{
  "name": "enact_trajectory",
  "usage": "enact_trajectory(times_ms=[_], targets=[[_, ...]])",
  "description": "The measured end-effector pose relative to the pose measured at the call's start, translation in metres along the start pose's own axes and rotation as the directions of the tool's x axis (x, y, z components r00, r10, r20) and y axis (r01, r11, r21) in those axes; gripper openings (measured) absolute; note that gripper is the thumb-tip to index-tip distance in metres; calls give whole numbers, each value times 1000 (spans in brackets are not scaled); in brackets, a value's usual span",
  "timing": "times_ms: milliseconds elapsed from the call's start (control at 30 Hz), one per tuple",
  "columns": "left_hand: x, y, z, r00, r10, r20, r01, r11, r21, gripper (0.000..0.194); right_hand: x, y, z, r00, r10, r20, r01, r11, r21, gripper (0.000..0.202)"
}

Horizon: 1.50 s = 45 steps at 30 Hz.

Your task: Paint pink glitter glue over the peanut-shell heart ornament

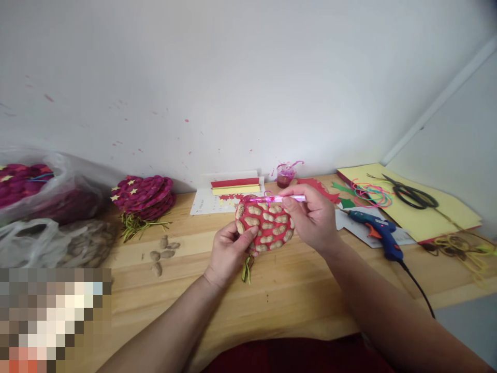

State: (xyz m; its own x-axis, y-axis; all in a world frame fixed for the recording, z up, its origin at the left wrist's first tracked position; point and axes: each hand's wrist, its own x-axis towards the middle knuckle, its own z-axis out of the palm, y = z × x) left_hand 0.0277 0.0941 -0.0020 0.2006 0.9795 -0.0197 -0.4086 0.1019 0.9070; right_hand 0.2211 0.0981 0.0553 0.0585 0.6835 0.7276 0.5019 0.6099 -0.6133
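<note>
Over the middle of the table, my left hand (231, 248) grips a round red disc covered with peanuts in their shells (267, 226), its thumb pressed on the front. Green strands (247, 269) dangle from the disc's lower edge. Pinched in the fingers of my right hand (314, 215) is a paintbrush (295, 198) with a pinkish, shiny handle. Its tip lies at the disc's upper left edge, where magenta colour shows on the shells. Most of the peanuts are still plain tan.
Finished-looking magenta discs (145, 197) are stacked at left, near a plastic bag (77, 181) and loose peanuts (159, 255). A paint cup (285, 176) stands by the wall. At right lie a glue gun (378, 230), its cord, scissors (411, 196), coloured strings (370, 192) and yellow paper (446, 217).
</note>
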Motion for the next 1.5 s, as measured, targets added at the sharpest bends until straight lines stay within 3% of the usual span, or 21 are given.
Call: enact_trajectory(times_ms=[167,400,567,767,1000,1267,1500], targets=[[1,0,-1,999,-41,10,42,996,-73,32,2,1,-2,998,55,-37,-55,998,-16,10],[-1,4,2,995,-96,11,96,993,-70,36,1,2,-2,999,37,6,-37,999,-6,11],[-1,8,4,995,-103,1,103,993,-60,39,4,3,-5,999,38,-26,-39,998,-40,10],[-1,9,3,993,-117,-8,116,992,-56,40,5,7,-7,1000,-17,19,18,998,-52,8],[0,11,2,991,-130,-13,129,991,-39,43,5,12,-10,999,22,50,-22,1000,-14,12],[0,10,-1,991,-128,-45,129,992,4,44,6,3,-10,999,-39,29,43,990,-135,8],[0,11,0,988,-148,-43,148,989,6,43,5,3,-8,994,-81,77,89,991,-98,7]])
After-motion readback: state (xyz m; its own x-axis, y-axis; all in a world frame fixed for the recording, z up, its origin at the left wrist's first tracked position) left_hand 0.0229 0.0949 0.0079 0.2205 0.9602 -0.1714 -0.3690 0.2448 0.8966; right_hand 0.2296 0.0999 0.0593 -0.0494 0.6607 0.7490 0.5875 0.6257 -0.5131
